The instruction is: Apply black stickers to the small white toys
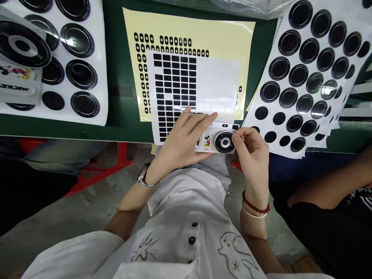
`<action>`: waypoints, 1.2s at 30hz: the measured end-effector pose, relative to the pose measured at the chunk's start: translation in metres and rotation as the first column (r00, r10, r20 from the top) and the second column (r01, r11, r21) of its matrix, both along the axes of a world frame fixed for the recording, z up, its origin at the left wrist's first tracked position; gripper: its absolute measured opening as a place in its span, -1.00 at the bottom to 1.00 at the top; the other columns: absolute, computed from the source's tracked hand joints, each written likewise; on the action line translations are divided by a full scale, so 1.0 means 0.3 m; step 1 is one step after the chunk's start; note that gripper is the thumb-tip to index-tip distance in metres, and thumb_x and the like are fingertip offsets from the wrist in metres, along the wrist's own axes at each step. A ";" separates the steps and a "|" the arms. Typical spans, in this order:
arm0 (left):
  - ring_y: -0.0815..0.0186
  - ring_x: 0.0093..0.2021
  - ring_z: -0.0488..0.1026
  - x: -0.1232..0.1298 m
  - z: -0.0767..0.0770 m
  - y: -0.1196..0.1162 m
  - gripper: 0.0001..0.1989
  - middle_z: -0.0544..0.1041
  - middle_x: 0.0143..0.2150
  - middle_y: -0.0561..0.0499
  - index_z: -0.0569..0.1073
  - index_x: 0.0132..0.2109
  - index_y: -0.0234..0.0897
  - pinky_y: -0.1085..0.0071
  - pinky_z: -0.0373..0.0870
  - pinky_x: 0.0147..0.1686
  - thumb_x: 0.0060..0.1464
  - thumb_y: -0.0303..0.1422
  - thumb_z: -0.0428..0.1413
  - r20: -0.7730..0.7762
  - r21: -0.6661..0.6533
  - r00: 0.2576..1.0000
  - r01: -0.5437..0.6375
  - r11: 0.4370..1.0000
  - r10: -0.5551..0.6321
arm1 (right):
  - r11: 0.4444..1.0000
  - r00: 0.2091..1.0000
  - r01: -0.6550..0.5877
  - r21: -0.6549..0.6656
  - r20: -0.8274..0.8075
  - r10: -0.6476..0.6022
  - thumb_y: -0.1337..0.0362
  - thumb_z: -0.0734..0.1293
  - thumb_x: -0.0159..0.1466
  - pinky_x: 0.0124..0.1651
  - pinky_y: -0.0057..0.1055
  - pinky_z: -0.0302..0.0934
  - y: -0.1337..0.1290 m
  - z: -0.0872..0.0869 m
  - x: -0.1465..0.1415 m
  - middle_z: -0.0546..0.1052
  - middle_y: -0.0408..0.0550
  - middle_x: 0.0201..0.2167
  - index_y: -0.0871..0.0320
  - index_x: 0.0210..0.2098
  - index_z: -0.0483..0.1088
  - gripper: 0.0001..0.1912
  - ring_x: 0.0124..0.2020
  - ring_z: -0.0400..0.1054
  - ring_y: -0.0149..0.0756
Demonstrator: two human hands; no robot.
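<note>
- While you are steadying the white Mickey Mouse camera (216,128), your left hand (177,141) is gripping it from above.
- Your right hand (252,159) is pinching the black lens ring (224,142) at its edge.

Bright, even light, sharp throughout. White glare on glossy round stickers (329,89); wide-angle bending at frame edges, green table edge (72,135) bowed.

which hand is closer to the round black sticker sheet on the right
Right hand: nearer, at the lower left edge of the round black sticker sheet, on the white Mickey Mouse device. Left hand: farther, on the device's other end.
</note>
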State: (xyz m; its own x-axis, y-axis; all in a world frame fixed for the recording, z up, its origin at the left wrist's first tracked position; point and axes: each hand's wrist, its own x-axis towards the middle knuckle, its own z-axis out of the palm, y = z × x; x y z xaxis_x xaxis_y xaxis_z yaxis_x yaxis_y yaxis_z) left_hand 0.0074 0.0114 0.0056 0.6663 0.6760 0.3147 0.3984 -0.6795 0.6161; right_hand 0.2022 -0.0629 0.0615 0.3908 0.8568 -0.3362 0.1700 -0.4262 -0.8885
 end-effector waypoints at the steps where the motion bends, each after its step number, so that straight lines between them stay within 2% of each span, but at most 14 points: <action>1: -0.02 0.31 0.42 -0.001 -0.001 0.000 -0.14 0.46 0.27 -0.17 -0.02 0.58 -0.13 -0.21 0.19 0.52 0.36 -0.05 0.21 -0.001 -0.008 1.000 0.002 1.000 -0.002 | 1.000 1.000 -0.010 0.003 -0.002 0.010 0.21 0.42 0.38 -0.43 -0.45 0.08 0.005 0.002 0.004 0.22 -0.22 -0.47 0.08 -0.28 0.45 -0.88 -0.46 0.12 -0.41; 5: -0.03 0.25 0.45 -0.002 -0.003 0.000 -0.14 0.47 0.26 -0.17 -0.03 0.59 -0.11 -0.24 0.22 0.50 0.36 -0.04 0.20 0.001 -0.002 1.000 -0.004 1.000 0.004 | 0.999 0.997 -0.046 0.009 -0.055 0.046 0.22 0.44 0.37 -0.46 -0.46 0.02 0.021 -0.001 0.032 0.17 -0.24 -0.48 0.09 -0.30 0.46 -0.87 -0.48 0.07 -0.44; 8: -0.01 0.21 0.47 0.000 0.000 0.000 -0.12 0.47 0.25 -0.18 -0.04 0.59 -0.13 -0.24 0.24 0.49 0.35 -0.07 0.21 -0.012 0.001 1.000 -0.010 1.000 0.010 | 0.985 0.978 -0.170 0.004 -0.124 0.169 0.21 0.43 0.39 -0.44 -0.46 0.07 0.019 0.001 0.073 0.19 -0.23 -0.41 0.08 -0.17 0.49 -0.91 -0.45 0.09 -0.44; 10: -0.01 0.23 0.47 0.001 0.005 0.000 -0.10 0.48 0.26 -0.18 -0.06 0.59 -0.13 -0.24 0.23 0.49 0.35 -0.07 0.22 -0.019 -0.017 1.000 -0.002 1.000 0.002 | 0.955 0.948 -0.297 0.005 -0.117 0.296 0.22 0.45 0.36 -0.40 -0.44 0.15 0.011 0.008 0.095 0.27 -0.19 -0.28 0.05 -0.01 0.49 -0.77 -0.41 0.16 -0.44; 12: -0.01 0.25 0.47 0.003 0.010 0.000 -0.10 0.48 0.26 -0.18 -0.09 0.60 -0.13 -0.23 0.23 0.50 0.36 -0.08 0.21 -0.008 -0.029 1.000 0.004 1.000 -0.004 | 0.928 0.928 -0.372 -0.017 -0.045 0.371 0.22 0.51 0.30 -0.36 -0.42 0.20 0.001 0.015 0.098 0.32 -0.12 -0.11 0.02 0.11 0.44 -0.59 -0.36 0.20 -0.44; 15: 0.01 0.26 0.46 0.006 0.014 0.000 -0.12 0.49 0.25 -0.17 -0.13 0.61 -0.12 -0.20 0.25 0.49 0.39 -0.10 0.18 0.010 -0.029 1.000 -0.002 1.000 0.003 | 0.948 0.946 -0.314 -0.046 0.069 0.316 0.15 0.57 0.24 -0.35 -0.40 0.19 -0.008 0.011 0.055 0.36 -0.09 -0.05 0.02 0.09 0.41 -0.51 -0.33 0.24 -0.41; 20: 0.04 0.26 0.46 0.004 0.006 -0.002 -0.14 0.49 0.25 -0.14 -0.13 0.60 -0.08 -0.16 0.22 0.51 0.41 -0.06 0.15 0.008 -0.034 1.000 -0.010 0.999 0.010 | 0.997 0.978 -0.057 0.048 0.201 0.046 0.04 0.53 0.27 -0.23 -0.34 0.24 0.005 -0.031 -0.060 0.39 -0.12 -0.21 0.07 -0.14 0.40 -0.66 -0.21 0.32 -0.29; 24: 0.02 0.27 0.46 0.000 -0.002 -0.004 -0.11 0.48 0.27 -0.14 -0.15 0.60 -0.07 -0.16 0.21 0.51 0.40 -0.02 0.16 0.010 -0.036 1.000 -0.010 0.999 0.010 | 0.988 0.977 0.009 0.152 0.208 -0.041 0.08 0.48 0.33 -0.27 -0.35 0.21 0.023 -0.051 -0.076 0.36 -0.14 -0.28 0.08 -0.24 0.42 -0.76 -0.31 0.27 -0.34; 26: 0.01 0.28 0.45 0.000 -0.002 -0.004 -0.11 0.48 0.26 -0.14 -0.15 0.60 -0.08 -0.18 0.20 0.51 0.39 -0.04 0.17 0.018 -0.045 1.000 -0.011 0.999 0.012 | 0.984 0.984 -0.011 0.176 0.177 -0.021 0.12 0.42 0.39 -0.31 -0.36 0.18 0.017 -0.053 -0.046 0.34 -0.16 -0.33 0.08 -0.26 0.47 -0.82 -0.36 0.22 -0.36; 28: 0.00 0.28 0.44 0.001 0.001 -0.002 -0.10 0.48 0.26 -0.15 -0.14 0.60 -0.09 -0.20 0.18 0.52 0.38 -0.04 0.18 0.028 -0.065 1.000 -0.007 0.998 0.009 | 0.983 0.992 -0.087 0.159 0.104 0.071 0.14 0.35 0.45 -0.33 -0.37 0.20 -0.001 -0.051 -0.005 0.33 -0.14 -0.32 0.04 -0.16 0.54 -0.84 -0.35 0.23 -0.34; 30: -0.01 0.28 0.44 0.003 0.006 0.001 -0.08 0.48 0.26 -0.16 -0.13 0.59 -0.12 -0.23 0.17 0.52 0.36 -0.03 0.21 0.039 -0.093 0.999 0.008 0.996 -0.004 | 0.974 0.983 -0.183 0.136 0.011 0.183 0.12 0.34 0.45 -0.32 -0.37 0.27 -0.022 -0.050 0.029 0.33 -0.10 -0.22 -0.02 0.03 0.55 -0.77 -0.26 0.29 -0.30; 32: -0.03 0.28 0.44 0.004 0.008 0.005 -0.05 0.48 0.26 -0.17 -0.12 0.59 -0.12 -0.25 0.16 0.52 0.33 -0.04 0.25 0.053 -0.119 0.998 0.026 0.993 -0.020 | 0.962 0.969 -0.243 0.125 -0.012 0.246 0.10 0.42 0.38 -0.32 -0.37 0.32 -0.033 -0.053 0.041 0.31 -0.09 -0.15 -0.05 0.15 0.51 -0.64 -0.20 0.31 -0.27; 34: -0.04 0.29 0.44 0.005 0.006 0.010 -0.02 0.47 0.28 -0.18 -0.15 0.60 -0.11 -0.27 0.16 0.51 0.32 -0.08 0.27 0.063 -0.122 0.997 0.041 0.992 -0.034 | 0.968 0.973 -0.224 0.115 0.082 0.216 0.08 0.51 0.28 -0.32 -0.38 0.30 -0.024 -0.062 0.024 0.33 -0.11 -0.17 0.00 0.10 0.50 -0.57 -0.25 0.29 -0.30; 36: -0.06 0.32 0.42 0.003 -0.002 0.014 0.01 0.44 0.33 -0.20 -0.19 0.61 -0.09 -0.28 0.13 0.51 0.31 -0.12 0.29 0.064 -0.104 0.997 0.055 0.993 -0.048 | 0.981 0.964 -0.141 0.136 0.243 0.105 0.03 0.50 0.28 -0.30 -0.38 0.25 -0.001 -0.075 -0.007 0.35 -0.15 -0.27 0.06 -0.08 0.50 -0.68 -0.34 0.23 -0.34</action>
